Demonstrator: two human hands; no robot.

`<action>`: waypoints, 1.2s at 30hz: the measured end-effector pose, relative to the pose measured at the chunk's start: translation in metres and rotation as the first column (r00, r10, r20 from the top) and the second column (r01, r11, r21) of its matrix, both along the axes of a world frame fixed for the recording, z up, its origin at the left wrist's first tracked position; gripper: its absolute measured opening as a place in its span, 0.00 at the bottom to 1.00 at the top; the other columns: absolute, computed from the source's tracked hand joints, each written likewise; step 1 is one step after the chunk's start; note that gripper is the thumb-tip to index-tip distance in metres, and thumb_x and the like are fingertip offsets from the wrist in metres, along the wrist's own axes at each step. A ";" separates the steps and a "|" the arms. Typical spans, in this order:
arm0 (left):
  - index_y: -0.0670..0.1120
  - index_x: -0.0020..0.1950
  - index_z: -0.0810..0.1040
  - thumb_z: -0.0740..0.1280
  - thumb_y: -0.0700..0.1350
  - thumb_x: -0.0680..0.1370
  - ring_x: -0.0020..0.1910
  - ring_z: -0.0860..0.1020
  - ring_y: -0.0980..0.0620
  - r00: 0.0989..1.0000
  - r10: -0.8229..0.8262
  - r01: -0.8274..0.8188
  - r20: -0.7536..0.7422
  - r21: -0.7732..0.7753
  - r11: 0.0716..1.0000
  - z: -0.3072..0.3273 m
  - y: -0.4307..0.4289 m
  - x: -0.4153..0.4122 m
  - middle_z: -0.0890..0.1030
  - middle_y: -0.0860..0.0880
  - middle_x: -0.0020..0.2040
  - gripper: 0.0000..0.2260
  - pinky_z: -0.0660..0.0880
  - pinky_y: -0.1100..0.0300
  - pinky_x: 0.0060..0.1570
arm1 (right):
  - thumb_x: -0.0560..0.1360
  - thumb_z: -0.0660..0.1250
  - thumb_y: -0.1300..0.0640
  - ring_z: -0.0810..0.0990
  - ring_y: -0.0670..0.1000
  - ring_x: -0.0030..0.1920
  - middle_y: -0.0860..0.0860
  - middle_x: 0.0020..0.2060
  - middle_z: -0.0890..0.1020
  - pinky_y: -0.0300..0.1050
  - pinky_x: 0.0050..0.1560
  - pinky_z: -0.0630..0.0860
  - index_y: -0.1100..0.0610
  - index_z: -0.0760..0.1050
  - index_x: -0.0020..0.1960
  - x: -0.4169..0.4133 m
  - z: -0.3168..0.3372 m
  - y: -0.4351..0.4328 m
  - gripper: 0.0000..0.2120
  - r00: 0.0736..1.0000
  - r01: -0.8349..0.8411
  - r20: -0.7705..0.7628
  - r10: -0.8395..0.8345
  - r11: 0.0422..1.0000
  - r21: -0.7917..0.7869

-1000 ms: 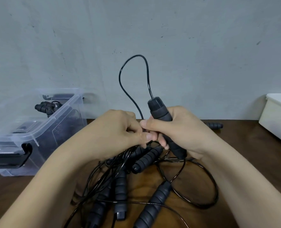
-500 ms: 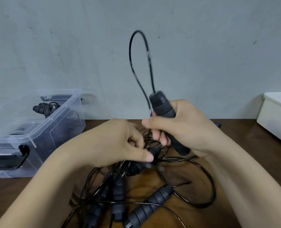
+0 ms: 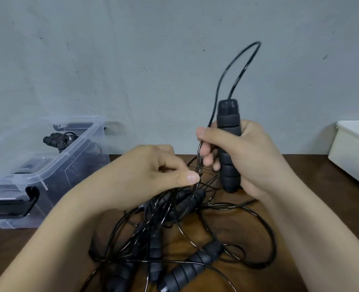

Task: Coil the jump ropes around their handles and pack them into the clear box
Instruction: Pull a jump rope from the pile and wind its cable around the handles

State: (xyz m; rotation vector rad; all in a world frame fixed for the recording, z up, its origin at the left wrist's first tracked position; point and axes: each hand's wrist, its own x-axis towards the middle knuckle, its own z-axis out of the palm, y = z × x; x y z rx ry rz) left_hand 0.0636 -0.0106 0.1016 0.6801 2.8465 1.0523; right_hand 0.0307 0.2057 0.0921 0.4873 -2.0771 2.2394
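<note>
A black jump rope handle (image 3: 229, 144) with ribbed foam grip and a smooth hard cap stands nearly upright right of the frame's centre, gripped by the right hand (image 3: 252, 159), whose fingers (image 3: 208, 152) curl round its middle with the thumb across the front. Its thin black cord (image 3: 222, 81) leaves the cap, arches in a blurred loop towards the upper centre-right, and drops past the thumb to the left hand (image 3: 149, 175). There the thumb and curled fingers (image 3: 187, 178) pinch the cord just left of the handle's lower end. Below both hands a tangle of jump ropes (image 3: 187, 268) lies on the brown wooden surface (image 3: 332, 207). At the left edge stands the clear box (image 3: 73, 159), holding a coiled jump rope (image 3: 56, 140). A white container (image 3: 355, 157) sits at the right edge.
</note>
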 end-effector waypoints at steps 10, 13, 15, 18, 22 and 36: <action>0.51 0.35 0.80 0.78 0.50 0.74 0.27 0.68 0.59 0.994 0.091 -0.087 -0.062 0.060 0.994 -0.016 0.021 0.002 0.73 0.59 0.28 0.11 0.65 0.68 0.32 | 0.79 0.75 0.59 0.79 0.51 0.28 0.57 0.33 0.85 0.41 0.28 0.73 0.63 0.79 0.47 0.011 0.006 -0.001 0.08 0.999 0.001 -0.053 0.001 1.000 0.029; 0.51 0.37 0.81 0.79 0.51 0.75 0.28 0.69 0.60 0.995 0.071 -0.064 -0.072 0.095 0.993 -0.011 0.019 0.005 0.74 0.59 0.29 0.11 0.65 0.69 0.31 | 0.79 0.75 0.59 0.79 0.51 0.29 0.57 0.33 0.84 0.41 0.28 0.74 0.61 0.80 0.47 0.013 0.009 0.002 0.07 0.998 0.008 -0.055 -0.009 1.000 -0.019; 0.51 0.42 0.83 0.79 0.54 0.74 0.30 0.69 0.60 0.991 0.078 -0.051 -0.112 0.224 0.973 -0.007 0.018 0.007 0.77 0.57 0.31 0.10 0.66 0.68 0.33 | 0.79 0.75 0.58 0.79 0.50 0.29 0.56 0.33 0.84 0.41 0.28 0.74 0.61 0.80 0.47 0.015 0.012 0.004 0.07 0.999 0.005 -0.052 -0.007 0.999 -0.034; 0.49 0.47 0.85 0.80 0.51 0.75 0.39 0.78 0.48 0.990 0.057 0.001 -0.126 0.419 0.908 -0.010 0.023 0.006 0.84 0.47 0.41 0.08 0.79 0.49 0.45 | 0.79 0.75 0.60 0.78 0.50 0.28 0.57 0.34 0.84 0.42 0.28 0.73 0.62 0.79 0.44 0.017 0.012 0.003 0.08 0.998 -0.040 -0.052 0.040 0.999 -0.007; 0.39 0.49 0.80 0.77 0.41 0.78 0.51 0.81 0.33 0.999 -0.039 0.034 -0.004 0.603 0.797 -0.021 0.033 0.002 0.82 0.33 0.50 0.08 0.77 0.33 0.62 | 0.79 0.74 0.59 0.76 0.49 0.26 0.57 0.32 0.82 0.43 0.28 0.71 0.63 0.78 0.41 0.018 0.016 0.006 0.11 0.996 -0.062 -0.059 0.065 0.997 0.044; 0.50 0.39 0.84 0.75 0.57 0.78 0.40 0.79 0.59 0.995 -0.055 0.058 0.082 -0.029 0.998 -0.024 0.027 0.005 0.80 0.54 0.47 0.13 0.73 0.58 0.47 | 0.80 0.72 0.60 0.72 0.45 0.27 0.49 0.31 0.80 0.35 0.28 0.69 0.57 0.79 0.43 0.001 0.039 0.054 0.07 0.978 0.194 -0.022 -0.206 0.946 -0.259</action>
